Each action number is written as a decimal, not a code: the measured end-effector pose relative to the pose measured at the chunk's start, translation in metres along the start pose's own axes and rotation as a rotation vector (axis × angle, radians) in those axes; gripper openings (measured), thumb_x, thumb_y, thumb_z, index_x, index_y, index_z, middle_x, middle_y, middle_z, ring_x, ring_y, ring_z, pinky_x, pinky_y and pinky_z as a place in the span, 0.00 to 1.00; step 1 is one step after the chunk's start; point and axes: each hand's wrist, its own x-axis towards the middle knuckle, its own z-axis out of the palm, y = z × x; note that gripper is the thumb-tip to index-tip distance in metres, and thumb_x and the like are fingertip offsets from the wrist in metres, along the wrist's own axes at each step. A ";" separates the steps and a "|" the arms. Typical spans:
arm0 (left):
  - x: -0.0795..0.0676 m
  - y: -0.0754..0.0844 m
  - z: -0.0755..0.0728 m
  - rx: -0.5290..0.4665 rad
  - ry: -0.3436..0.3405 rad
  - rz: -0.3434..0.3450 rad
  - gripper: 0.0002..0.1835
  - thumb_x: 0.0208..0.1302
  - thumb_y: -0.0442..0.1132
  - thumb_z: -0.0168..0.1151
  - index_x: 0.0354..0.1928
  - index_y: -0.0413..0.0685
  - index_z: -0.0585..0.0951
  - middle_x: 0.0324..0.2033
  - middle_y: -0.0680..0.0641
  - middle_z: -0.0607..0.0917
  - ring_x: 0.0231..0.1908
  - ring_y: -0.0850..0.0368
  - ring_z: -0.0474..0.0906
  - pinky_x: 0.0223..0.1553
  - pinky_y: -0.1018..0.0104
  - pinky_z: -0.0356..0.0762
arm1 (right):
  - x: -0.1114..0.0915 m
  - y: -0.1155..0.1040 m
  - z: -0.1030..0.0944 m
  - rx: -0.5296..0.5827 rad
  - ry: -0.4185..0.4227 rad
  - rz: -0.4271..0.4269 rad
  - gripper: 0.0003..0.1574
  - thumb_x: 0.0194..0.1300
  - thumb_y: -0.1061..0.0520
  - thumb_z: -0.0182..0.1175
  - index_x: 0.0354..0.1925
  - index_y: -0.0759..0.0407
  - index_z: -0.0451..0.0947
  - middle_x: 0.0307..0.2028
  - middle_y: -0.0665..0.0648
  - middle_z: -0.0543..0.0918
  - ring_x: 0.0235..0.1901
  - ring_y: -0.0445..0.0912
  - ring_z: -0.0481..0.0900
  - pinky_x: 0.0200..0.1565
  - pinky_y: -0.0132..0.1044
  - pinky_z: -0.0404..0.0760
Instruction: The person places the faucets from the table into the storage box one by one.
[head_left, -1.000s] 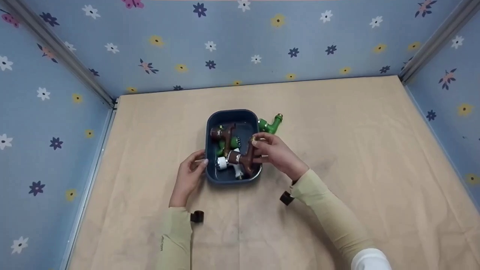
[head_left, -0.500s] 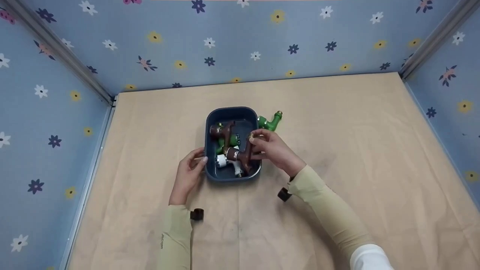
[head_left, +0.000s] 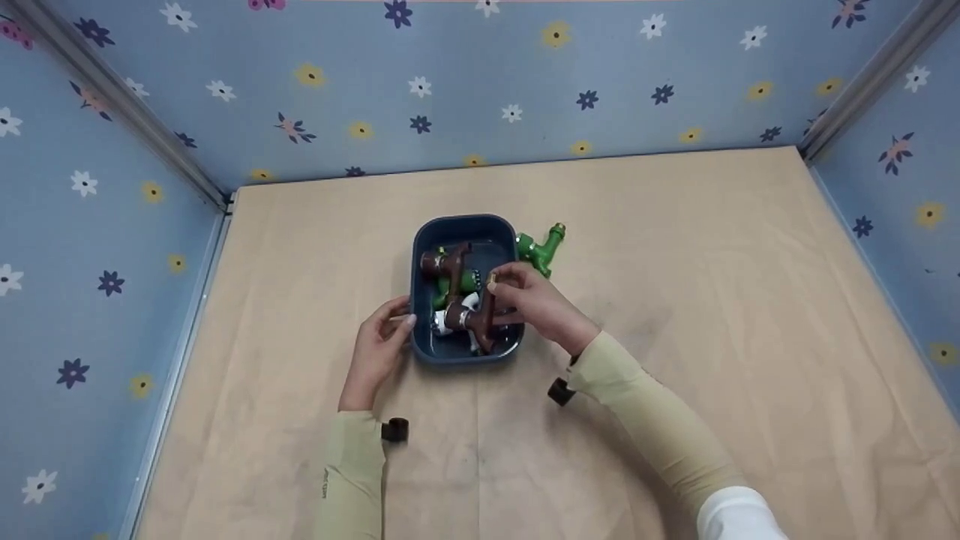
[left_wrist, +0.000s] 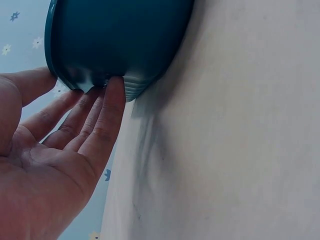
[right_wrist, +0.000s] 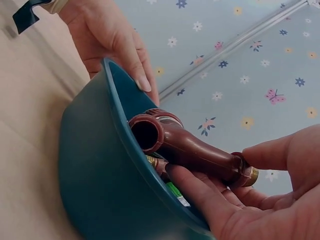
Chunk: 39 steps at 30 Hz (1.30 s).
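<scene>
My right hand (head_left: 541, 301) pinches a brown plastic tap (head_left: 480, 321) near its brass-threaded end. It holds the tap tilted, partly over the rim of a dark blue tub (head_left: 466, 363). In the right wrist view the tap's open round mouth faces the camera. My left hand (head_left: 375, 351) touches the tub's left wall with fairly straight fingers, thumb at the rim. Inside the tub lie another brown tap (head_left: 454, 271), something green (head_left: 470, 281) beneath it, and a white tap (head_left: 440, 322) partly hidden by the held one.
A green tap (head_left: 545, 249) with a brass end lies on the table just right of the tub. Tan paper (head_left: 675, 247) covers the table. Flower-patterned blue panels (head_left: 495, 82) stand at the back and both sides.
My right hand has moved a little left over the tub with the brown tap, which now covers more of the white one. My left hand stays at the tub's wall.
</scene>
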 end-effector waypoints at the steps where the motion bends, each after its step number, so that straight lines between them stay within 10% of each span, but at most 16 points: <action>1: 0.000 0.000 0.000 0.001 -0.001 -0.003 0.22 0.69 0.31 0.56 0.63 0.31 0.69 0.53 0.27 0.73 0.52 0.34 0.74 0.42 0.69 0.78 | 0.000 0.000 0.001 -0.007 -0.002 0.002 0.19 0.72 0.60 0.52 0.57 0.67 0.64 0.49 0.66 0.77 0.43 0.54 0.81 0.43 0.48 0.82; 39: 0.001 -0.002 -0.001 0.003 0.001 0.006 0.22 0.68 0.31 0.57 0.62 0.29 0.70 0.52 0.27 0.74 0.51 0.33 0.74 0.41 0.69 0.78 | 0.007 -0.010 0.011 -0.013 -0.069 0.199 0.30 0.76 0.46 0.40 0.60 0.69 0.66 0.55 0.68 0.72 0.53 0.58 0.74 0.54 0.52 0.74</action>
